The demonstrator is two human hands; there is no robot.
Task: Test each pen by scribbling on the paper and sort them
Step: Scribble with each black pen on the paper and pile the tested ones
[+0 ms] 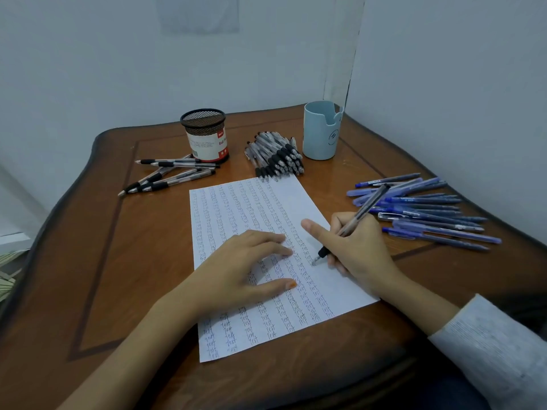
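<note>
Paper [236, 208], a white sheet filled with columns of small handwritten "test" words, lies tilted on the brown wooden table [118, 261]. The left hand [236, 267] lies flat on the middle of the sheet, fingers straight and spread, thumb out toward the near edge, pressing it down. The right hand [358, 250] rests on the sheet's right edge, its fingers curled round a clear ballpoint pen [363, 211] with a black grip; the thumb sticks out straight toward the left hand. The pen's tip is down at the paper close to that right edge, in a bare strip beside the last written column, and its barrel leans up and away to the right. A pale grey sleeve [497, 350] covers the right forearm off the paper's near right corner.

Just beyond the paper's far edge lies a tight pile of black-grip pens [275, 156], its tips almost reaching the sheet. Beyond the far left corner a looser cluster of black-grip pens [174, 173] is fanned out, with a black mesh pen cup [204, 137] standing behind it. A pale blue cup [321, 131] stands beyond the far right corner, beside the tight pile. Right of the paper, apart from it, lies a heap of blue pens [423, 211].
</note>
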